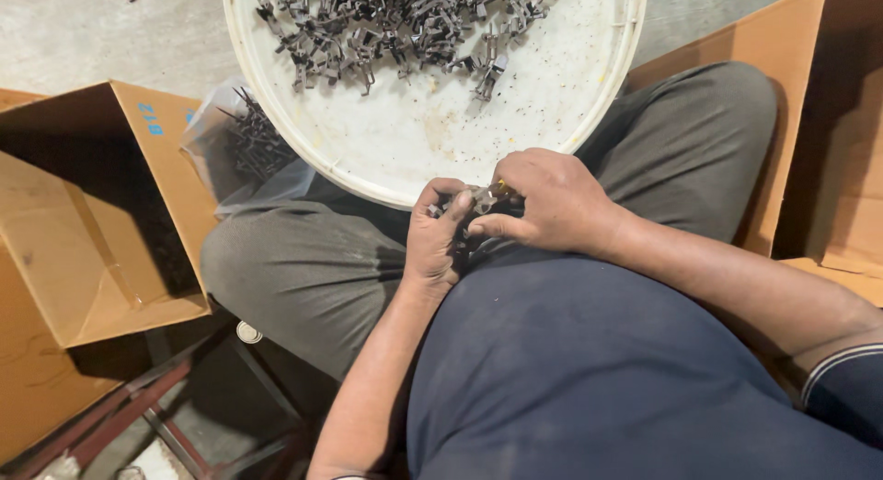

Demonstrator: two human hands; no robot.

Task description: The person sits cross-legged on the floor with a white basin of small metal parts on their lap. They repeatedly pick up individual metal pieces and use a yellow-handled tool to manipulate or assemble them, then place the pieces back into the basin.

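Observation:
My left hand [434,241] and my right hand [544,202] meet in my lap, just below the rim of a round white tray [432,140]. Both are closed around a small bunch of dark metal clips [480,200], which shows between the fingertips. A heap of several more dark metal clips [405,20] lies across the far half of the tray. The tray rests on my knees, which are in grey trousers.
An open cardboard box [101,213] stands to the left, with a clear plastic bag of dark clips [244,140] beside it. Another cardboard box [828,121] is at the right. A dark red metal frame [138,406] runs along the concrete floor at lower left.

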